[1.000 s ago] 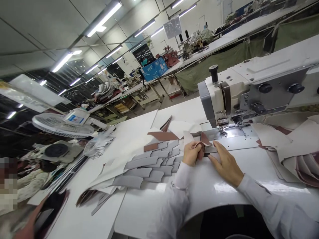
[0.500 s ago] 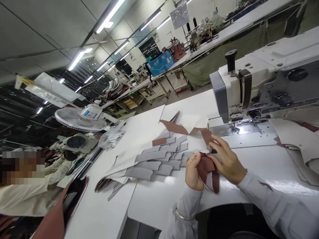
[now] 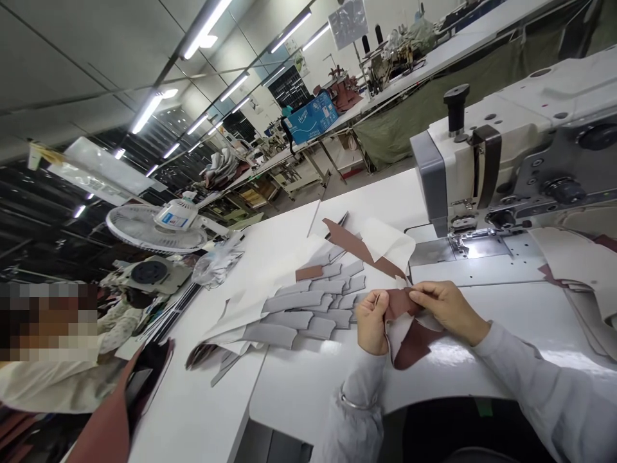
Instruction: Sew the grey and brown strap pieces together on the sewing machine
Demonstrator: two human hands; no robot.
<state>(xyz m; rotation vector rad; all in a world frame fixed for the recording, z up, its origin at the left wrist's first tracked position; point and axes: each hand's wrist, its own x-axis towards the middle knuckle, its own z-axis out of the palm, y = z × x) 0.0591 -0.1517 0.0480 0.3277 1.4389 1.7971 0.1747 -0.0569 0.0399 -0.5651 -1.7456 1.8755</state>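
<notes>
Between my hands is a reddish-brown leather-like piece (image 3: pixel 418 342) with a pale backing, folded and hanging just above the white table. My left hand (image 3: pixel 372 321) pinches its left edge between thumb and fingers. With thumb and forefinger, my right hand (image 3: pixel 449 310) grips its upper right edge. Beyond them, a long brown strip (image 3: pixel 365 247) runs up and left across the table from near the held piece, with a pale sheet (image 3: pixel 388 243) beside it. Whether the strip joins the held piece I cannot tell. Left of my hands lie several overlapping grey strips (image 3: pixel 294 301).
A sewing machine (image 3: pixel 463 173) stands to the right, its needle area lit. Pale cut pieces (image 3: pixel 573 270) lie at the far right. A white fan (image 3: pixel 157 225) and a plastic bag (image 3: pixel 214 263) are at the left. Another person's pale sleeve (image 3: pixel 53 386) shows at lower left.
My right hand has moved down and slightly right, now pinching the piece's upper edge. The held brown piece is opened out wider, and the long strip lies straighter.
</notes>
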